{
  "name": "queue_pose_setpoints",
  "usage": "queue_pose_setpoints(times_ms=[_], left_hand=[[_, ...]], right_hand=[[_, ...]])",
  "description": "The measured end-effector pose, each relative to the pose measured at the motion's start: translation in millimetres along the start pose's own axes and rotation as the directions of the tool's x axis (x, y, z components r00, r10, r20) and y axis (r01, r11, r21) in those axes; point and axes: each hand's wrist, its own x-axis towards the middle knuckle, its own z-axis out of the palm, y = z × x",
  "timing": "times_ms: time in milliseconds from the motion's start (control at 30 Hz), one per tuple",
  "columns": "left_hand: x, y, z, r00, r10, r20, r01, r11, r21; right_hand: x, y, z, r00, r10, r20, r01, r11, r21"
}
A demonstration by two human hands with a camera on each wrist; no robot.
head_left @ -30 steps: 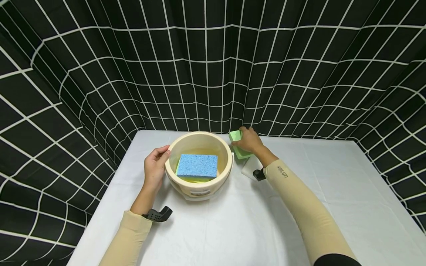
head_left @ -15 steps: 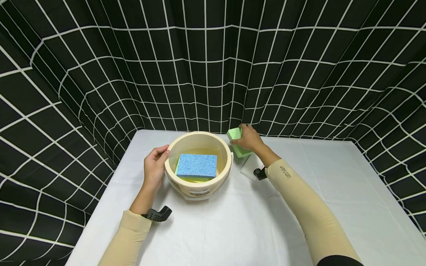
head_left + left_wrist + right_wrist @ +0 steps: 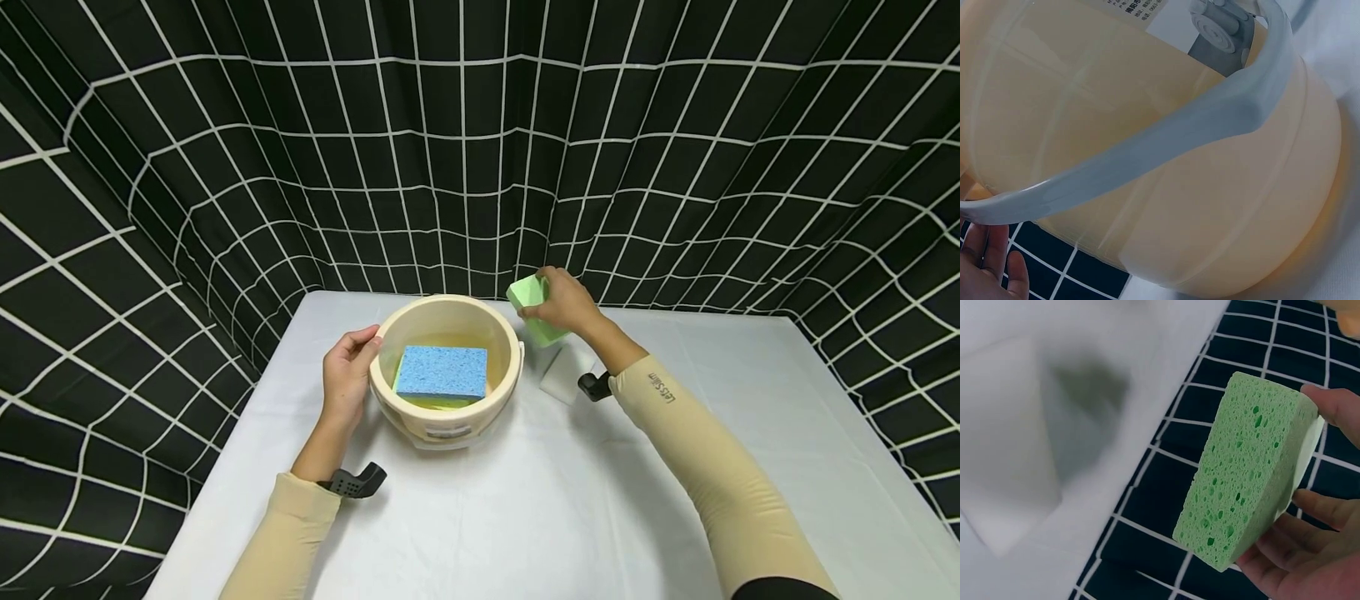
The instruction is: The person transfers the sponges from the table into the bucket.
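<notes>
At its left edge, a cream bucket (image 3: 450, 313) is pinched by my left hand (image 3: 347, 373), thumb over the rim and fingers outside. Inside, a blue sponge (image 3: 441, 372) lies on top of something yellow-green. My right hand (image 3: 568, 305) grips a green sponge (image 3: 543, 332) between thumb and fingers, to the right of the bucket. In the right wrist view the porous green sponge (image 3: 1241, 475) is tilted and raised over the table, with a dark shadow below. The left wrist view has the bucket's wall (image 3: 1116, 94) and its pale handle (image 3: 1166, 147).
A white block (image 3: 566, 373) lies on the table just right of the bucket, under my right wrist. White cloth covers the table (image 3: 495, 525). Black curtain with a white grid (image 3: 465, 167) hangs behind its back edge and at both sides.
My right hand has lifted the green sponge up and slightly left, uncovering more of the white block. The left hand stays at the bucket's rim.
</notes>
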Motion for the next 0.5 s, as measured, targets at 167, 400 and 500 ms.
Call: queue_pose_setpoints(times_ms=[167, 400, 500], left_hand=[[1.1, 0.8, -0.2, 1.0, 0.007, 0.009, -0.007, 1.0, -0.001], [0.5, -0.4, -0.6, 1.0, 0.008, 0.006, -0.008, 1.0, -0.003], [0.4, -0.5, -0.5, 1.0, 0.009, 0.007, -0.009, 1.0, -0.005]], right_hand=[[-4, -7, -7.0, 0.999, -0.032, -0.007, 0.032, 0.999, -0.005], [-11, -19, -13.9, 0.997, -0.073, -0.003, 0.073, 0.997, 0.0], [-13, -24, -16.8, 0.995, -0.095, -0.008, 0.095, 0.995, -0.002]])
